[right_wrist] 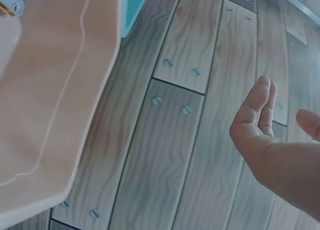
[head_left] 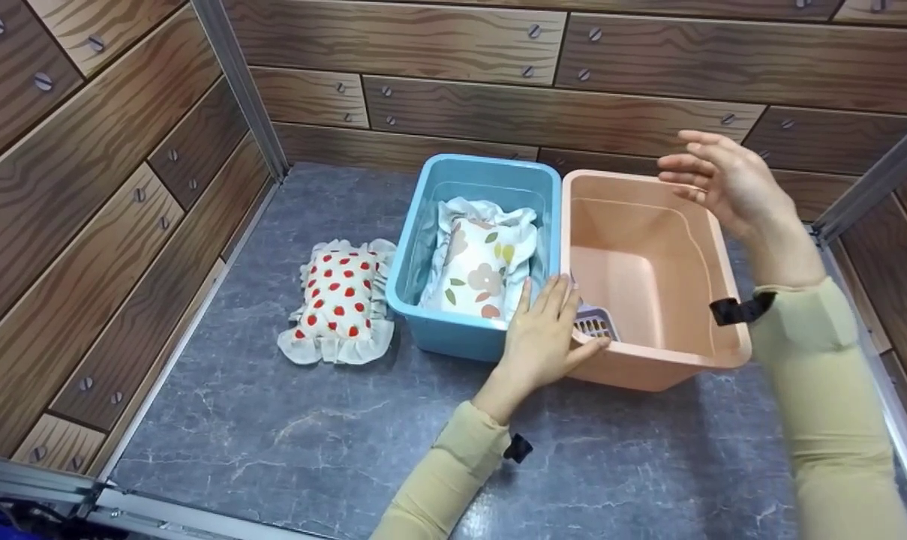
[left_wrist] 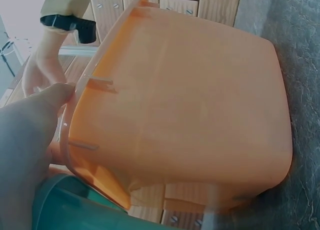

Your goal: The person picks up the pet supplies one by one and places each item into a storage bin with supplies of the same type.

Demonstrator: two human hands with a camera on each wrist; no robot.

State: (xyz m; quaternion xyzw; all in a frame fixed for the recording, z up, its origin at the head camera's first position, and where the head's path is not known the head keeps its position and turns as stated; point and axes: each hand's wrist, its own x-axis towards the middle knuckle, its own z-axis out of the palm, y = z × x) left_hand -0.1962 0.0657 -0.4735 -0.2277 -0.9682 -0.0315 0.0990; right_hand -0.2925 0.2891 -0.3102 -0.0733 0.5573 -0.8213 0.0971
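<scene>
My left hand (head_left: 541,337) rests with straight fingers where the rims of a blue bin (head_left: 453,337) and a peach-pink bin (head_left: 648,371) meet. Its thumb (left_wrist: 61,92) touches the pink bin's front rim. Inside the pink bin, by that hand, lies a lavender slotted scoop (head_left: 596,324); the hand and rim hide part of it. A ruffled flower-print pillow (head_left: 483,274) sits in the blue bin. My right hand (head_left: 742,184) is raised above the pink bin's far right corner, fingers loosely bent, holding nothing; the right wrist view shows this hand (right_wrist: 265,135) apart from the bin.
A frilled strawberry-print pillow (head_left: 338,296) lies on the dark marbled surface (head_left: 273,442), left of the blue bin. Wood-patterned walls (head_left: 453,45) with metal corner posts (head_left: 243,82) enclose the back and sides. A metal rail (head_left: 198,521) runs along the front left.
</scene>
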